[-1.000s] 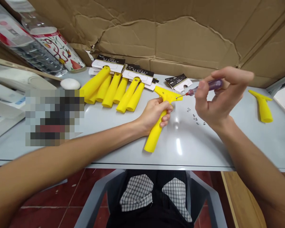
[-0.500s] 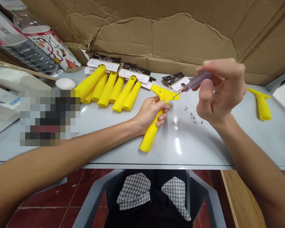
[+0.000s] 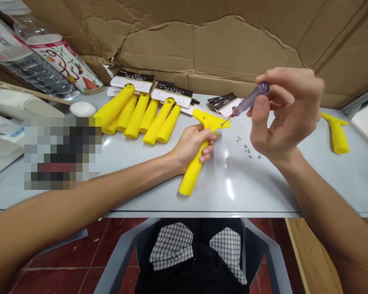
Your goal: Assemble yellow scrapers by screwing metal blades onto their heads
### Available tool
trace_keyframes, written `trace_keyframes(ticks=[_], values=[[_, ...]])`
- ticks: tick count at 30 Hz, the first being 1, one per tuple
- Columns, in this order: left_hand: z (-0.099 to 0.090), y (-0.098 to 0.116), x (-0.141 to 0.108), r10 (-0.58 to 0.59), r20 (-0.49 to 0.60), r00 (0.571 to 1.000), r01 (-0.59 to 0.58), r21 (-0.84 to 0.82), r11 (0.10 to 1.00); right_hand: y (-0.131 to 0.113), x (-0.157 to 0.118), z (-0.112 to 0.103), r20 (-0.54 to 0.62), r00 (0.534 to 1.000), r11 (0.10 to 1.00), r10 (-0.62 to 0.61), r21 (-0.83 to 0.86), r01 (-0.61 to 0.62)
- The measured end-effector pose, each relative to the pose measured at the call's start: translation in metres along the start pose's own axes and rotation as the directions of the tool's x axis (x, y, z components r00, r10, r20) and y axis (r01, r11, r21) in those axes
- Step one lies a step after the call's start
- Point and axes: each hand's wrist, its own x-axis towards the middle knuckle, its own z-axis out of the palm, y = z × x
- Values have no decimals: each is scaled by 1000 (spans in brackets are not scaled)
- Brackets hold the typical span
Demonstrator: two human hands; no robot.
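Now the left hand (image 3: 192, 143) clamps its fingers around a yellow plastic scraper (image 3: 194, 173), while the right hand (image 3: 285, 116) pinches its fingers on a purple-handled screwdriver (image 3: 250, 100), tip seemingly at the scraper's head.

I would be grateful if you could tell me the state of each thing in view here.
Left hand, gripping a yellow plastic scraper by its handle.
Right hand, pinching a purple translucent screwdriver, its tip at the scraper's head.
Small metal screws, loose on the grey table.
Yellow plastic handles, lying side by side.
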Motion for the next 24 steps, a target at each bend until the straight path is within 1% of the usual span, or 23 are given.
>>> trace_keyframes(ticks=[2,3,4,5,6,7,8,9,13,17,18,21,24], values=[[0,0,0,2,5,1000,-2,1,1000,0,0,5,7,999,997,-43,62,42],[0,-1,0,0,4,1000,0,2,1000,1,1,8,-34,996,990,-88,106,91],[0,-1,0,-1,2,1000,1,4,1000,3,4,13,-114,983,976,-143,151,159],[0,-1,0,-2,-1,1000,2,5,1000,4,6,17,-219,957,954,-192,187,235],[0,-1,0,-1,-2,1000,1,5,1000,5,10,21,-322,918,930,-231,204,305],[0,-1,0,1,-2,1000,-1,4,1000,6,13,25,-402,880,911,-255,205,358],[0,-1,0,4,1,1000,-4,4,1000,7,16,27,-454,850,898,-269,200,391],[0,-1,0,6,5,1000,-6,3,1000,8,18,28,-476,836,894,-273,197,403],[1,0,0,-3,6,1000,3,6,1000,9,22,25,-475,842,907,-256,184,379],[1,0,0,0,7,1000,0,10,1000,12,22,20,-512,816,917,-269,123,380],[1,0,0,3,9,1000,-3,8,1000,12,22,20,-513,816,926,-267,100,365],[1,0,0,2,10,1000,-2,4,1000,15,18,22,-475,851,957,-226,55,285],[1,-1,0,0,-1,1000,0,3,1000,18,14,25,-412,894,962,-177,121,246]])
